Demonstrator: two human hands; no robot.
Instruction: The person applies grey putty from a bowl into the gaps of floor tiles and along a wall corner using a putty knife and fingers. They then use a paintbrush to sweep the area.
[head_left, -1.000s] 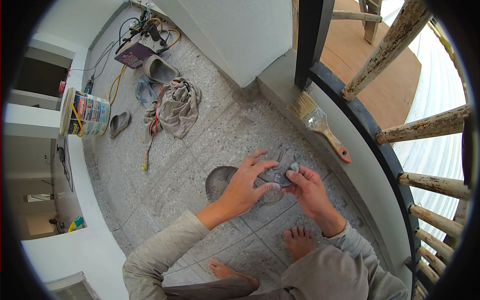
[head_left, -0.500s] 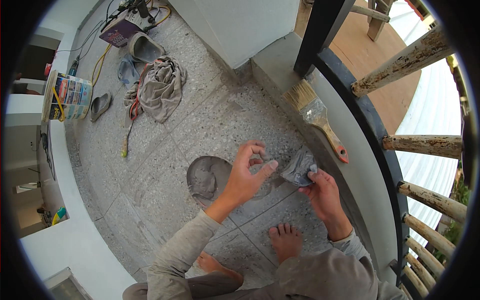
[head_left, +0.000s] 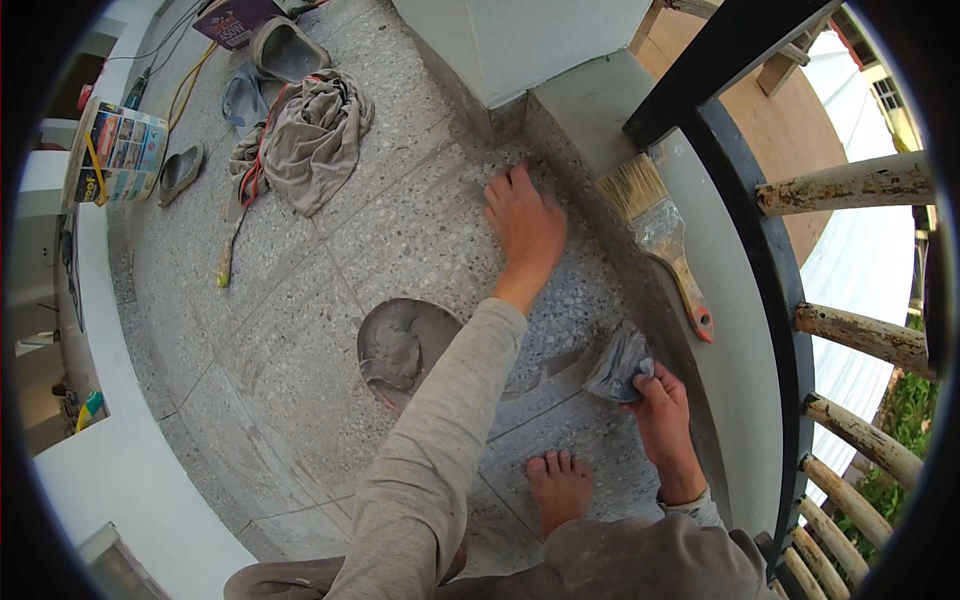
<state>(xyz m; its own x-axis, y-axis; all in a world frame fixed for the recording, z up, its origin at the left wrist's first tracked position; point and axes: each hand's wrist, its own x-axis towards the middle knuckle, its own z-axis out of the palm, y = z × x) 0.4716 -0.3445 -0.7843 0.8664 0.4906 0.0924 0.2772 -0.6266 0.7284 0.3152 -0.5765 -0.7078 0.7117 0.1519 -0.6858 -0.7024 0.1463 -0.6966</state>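
My left hand (head_left: pixel 528 228) reaches palm down to the speckled floor tiles near the foot of the white pillar. Its fingers are bent and a little apart, with nothing seen in them; the tips are partly hidden. Low on the right, my right hand (head_left: pixel 664 415) pinches a grey, putty-smeared flat piece (head_left: pixel 617 362) by its near corner, thumb on top. Just left of my left forearm lies a round dish (head_left: pixel 432 325) of wet grey putty, partly covered by the sleeve. A damp grey smear (head_left: pixel 545 373) marks the tile between the dish and the right hand.
A wide paintbrush (head_left: pixel 660 238) rests on the ledge (head_left: pixel 590 105) at right, beside a black railing (head_left: pixel 745 210) with worn bars. Far left are a crumpled cloth (head_left: pixel 318 145), slippers (head_left: pixel 288 50), a bucket (head_left: pixel 128 150) and a thin handled tool (head_left: pixel 224 265). My bare foot (head_left: pixel 560 490) is nearby.
My left hand has moved from above the dish forward to the floor by the pillar. My right hand still holds the smeared piece, now slightly lower in view. The view has shifted a little.
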